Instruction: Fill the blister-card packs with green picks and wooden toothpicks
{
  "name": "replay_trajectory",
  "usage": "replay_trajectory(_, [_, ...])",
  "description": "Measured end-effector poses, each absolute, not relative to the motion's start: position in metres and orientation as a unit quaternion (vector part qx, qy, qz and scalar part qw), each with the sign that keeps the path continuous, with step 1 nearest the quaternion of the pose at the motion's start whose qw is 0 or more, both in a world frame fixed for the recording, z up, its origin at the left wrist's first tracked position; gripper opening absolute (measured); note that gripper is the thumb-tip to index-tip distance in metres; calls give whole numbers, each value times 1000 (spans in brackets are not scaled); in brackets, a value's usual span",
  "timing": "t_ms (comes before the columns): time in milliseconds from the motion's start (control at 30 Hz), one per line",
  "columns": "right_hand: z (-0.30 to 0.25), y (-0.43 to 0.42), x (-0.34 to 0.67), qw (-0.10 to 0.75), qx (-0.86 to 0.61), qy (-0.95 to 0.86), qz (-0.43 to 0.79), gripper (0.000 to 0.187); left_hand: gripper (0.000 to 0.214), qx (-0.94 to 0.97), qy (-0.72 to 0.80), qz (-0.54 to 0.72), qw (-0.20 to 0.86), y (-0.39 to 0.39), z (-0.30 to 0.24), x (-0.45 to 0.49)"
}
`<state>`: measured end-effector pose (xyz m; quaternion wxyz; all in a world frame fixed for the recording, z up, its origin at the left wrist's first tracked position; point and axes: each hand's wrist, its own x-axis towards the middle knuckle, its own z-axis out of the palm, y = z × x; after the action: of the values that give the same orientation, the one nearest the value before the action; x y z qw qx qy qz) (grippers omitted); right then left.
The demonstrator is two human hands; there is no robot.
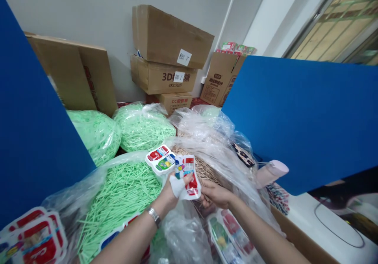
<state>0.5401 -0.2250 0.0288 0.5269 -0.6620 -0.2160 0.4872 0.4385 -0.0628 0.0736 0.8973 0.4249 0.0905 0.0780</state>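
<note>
My left hand (171,191), with a white wrap near the thumb and a metal watch on the wrist, grips a shaped pouch (190,179) printed with red designs. Close by, my right hand (215,194) has its fingers curled at the pouch's lower right edge; what lies in them is hidden. A second printed pouch (161,158) with red and green designs rests just beyond my left hand. Under and left of the hands, an opened clear bag holds many thin green sticks (126,185). Thin brown sticks (206,170) fill a clear bag behind my right hand.
Several printed pouches (38,238) are stacked at lower left. Another pouch (228,232) lies under my right forearm. A pink cup (271,172) and a patterned phone-like item (243,155) are at right. Blue panels (298,118) flank the area; cardboard boxes (173,36) stand behind.
</note>
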Motion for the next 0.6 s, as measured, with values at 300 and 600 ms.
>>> replay_trajectory(300, [37,-210,542,418,-810,-297,286,33,32,534,234,98,806,-35,51,362])
replay_trajectory(600, [90,-159,488,700,-615,-264,249,29,18,630,224,154,727,-42,55,329])
